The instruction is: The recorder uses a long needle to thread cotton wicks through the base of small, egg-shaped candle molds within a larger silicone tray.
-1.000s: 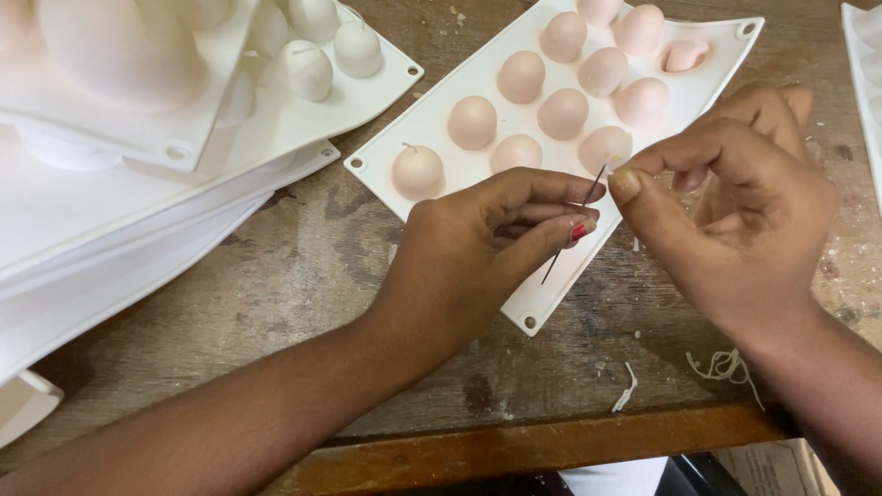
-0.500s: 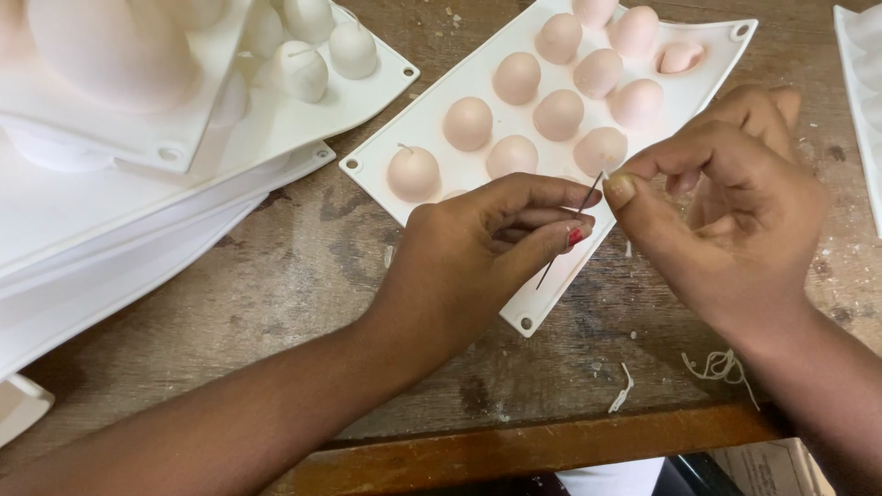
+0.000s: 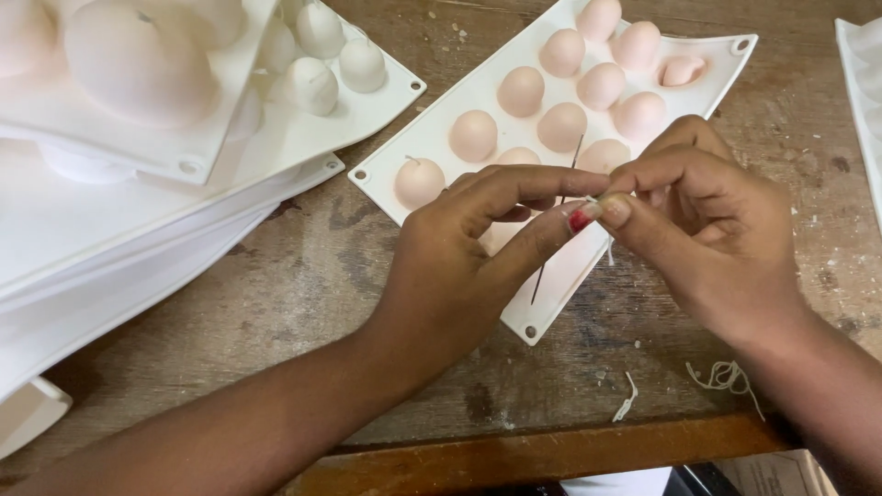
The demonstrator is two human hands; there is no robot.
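Scene: Two bare hands meet over a white dome mould (image 3: 707, 69) lying on a worn wooden counter (image 3: 303, 276), seen from above.

Left hand: The left hand (image 3: 478, 248) reaches in from the lower left, its thumb and forefinger pinched narrow on a thin dark needle (image 3: 551, 243); a red-painted nail shows at the pinch.

Needle: It slants across the near half of the mould, its upper end rising past the fingers toward the domes, its lower end pointing at the mould's near corner.

Right hand: The right hand (image 3: 707, 230) comes from the lower right, fingers curled, thumb and forefinger closed tight against the left hand's fingertips at the needle. A pale bit of thread seems to show at that pinch; it is too small to be sure.

Mould: Two rows of pinkish wax domes (image 3: 562, 124) fill it; the dome at the mould's left end carries a short wick (image 3: 409, 161).

Left of the mould: A stack of white moulds (image 3: 138, 202) with larger pale wax forms on top, just apart from the dome mould's left corner.

Below the mould: Loose bits of white thread (image 3: 726, 377) lie on the counter near its front edge, beside the right wrist.

Right of the mould: The edge of another white tray (image 3: 859, 92) at the frame's border.
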